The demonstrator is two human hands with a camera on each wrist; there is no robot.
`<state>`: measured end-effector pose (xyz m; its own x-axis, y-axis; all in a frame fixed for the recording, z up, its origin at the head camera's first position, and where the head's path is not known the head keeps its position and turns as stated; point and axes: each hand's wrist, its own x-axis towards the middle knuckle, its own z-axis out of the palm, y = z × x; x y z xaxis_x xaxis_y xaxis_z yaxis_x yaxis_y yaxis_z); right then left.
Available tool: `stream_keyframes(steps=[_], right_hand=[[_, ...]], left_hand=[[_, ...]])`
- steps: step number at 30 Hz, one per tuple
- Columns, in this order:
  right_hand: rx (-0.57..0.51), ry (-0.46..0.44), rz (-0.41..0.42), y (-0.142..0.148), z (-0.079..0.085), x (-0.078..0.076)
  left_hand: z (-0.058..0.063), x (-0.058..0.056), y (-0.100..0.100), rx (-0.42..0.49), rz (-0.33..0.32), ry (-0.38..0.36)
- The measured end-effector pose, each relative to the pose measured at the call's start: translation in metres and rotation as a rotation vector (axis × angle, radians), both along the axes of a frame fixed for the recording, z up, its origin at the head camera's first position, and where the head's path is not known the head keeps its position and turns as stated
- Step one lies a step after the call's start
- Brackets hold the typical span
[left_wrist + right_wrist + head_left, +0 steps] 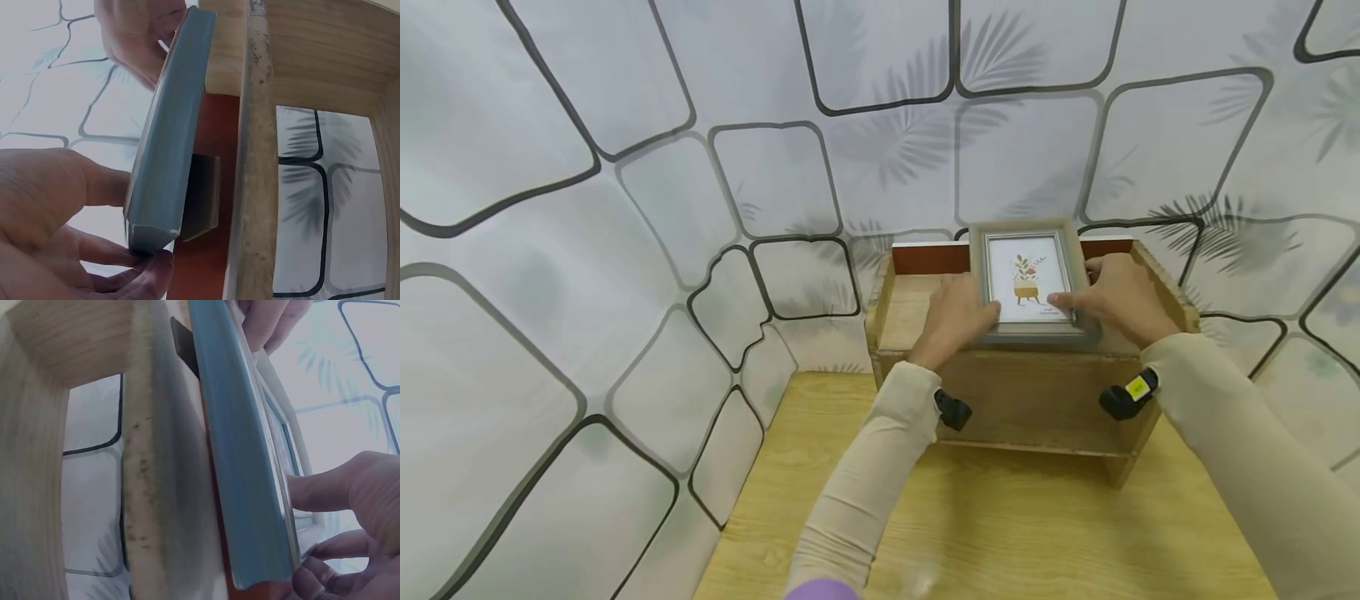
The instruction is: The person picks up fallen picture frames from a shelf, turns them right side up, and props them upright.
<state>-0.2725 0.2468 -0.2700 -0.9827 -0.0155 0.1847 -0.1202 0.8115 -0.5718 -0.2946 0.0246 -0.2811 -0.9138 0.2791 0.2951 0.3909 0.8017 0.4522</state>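
A picture frame (1030, 279) with a plant-in-a-pot print is held over the top compartment of a small wooden shelf (1030, 400). My left hand (953, 321) grips its left side, thumb on the front border. My right hand (1122, 298) grips the right side, its thumb reaching over the picture. The left wrist view shows the frame's bluish-grey edge (172, 131) and a dark support flap (203, 194) behind it. In the right wrist view the long edge (244, 456) runs beside the shelf's front board (140, 487). Whether the frame touches the shelf, I cannot tell.
The shelf stands on a yellow wood-grain tabletop (1000, 517), close to the patterned wall covering (895, 158). A reddish-brown strip (931, 258) lines the back of its top compartment. Raised side panels (1165, 287) flank that compartment.
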Motion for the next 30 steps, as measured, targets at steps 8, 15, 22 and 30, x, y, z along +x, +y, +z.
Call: stream_keyframes(steps=[8,15,22,30], right_hand=[[0.01,0.201,-0.05,-0.007,0.007,-0.004],[-0.005,0.324,-0.119,-0.013,0.006,-0.009],[-0.054,0.355,-0.157,-0.012,0.006,-0.013],[-0.123,0.42,-0.206,-0.013,0.001,-0.012]], left_hand=[[0.005,0.002,0.004,0.088,0.061,0.042],[0.006,0.002,0.007,0.108,0.085,0.096],[0.009,0.003,0.012,0.147,0.086,0.126],[0.007,0.004,0.016,0.276,0.057,0.14]])
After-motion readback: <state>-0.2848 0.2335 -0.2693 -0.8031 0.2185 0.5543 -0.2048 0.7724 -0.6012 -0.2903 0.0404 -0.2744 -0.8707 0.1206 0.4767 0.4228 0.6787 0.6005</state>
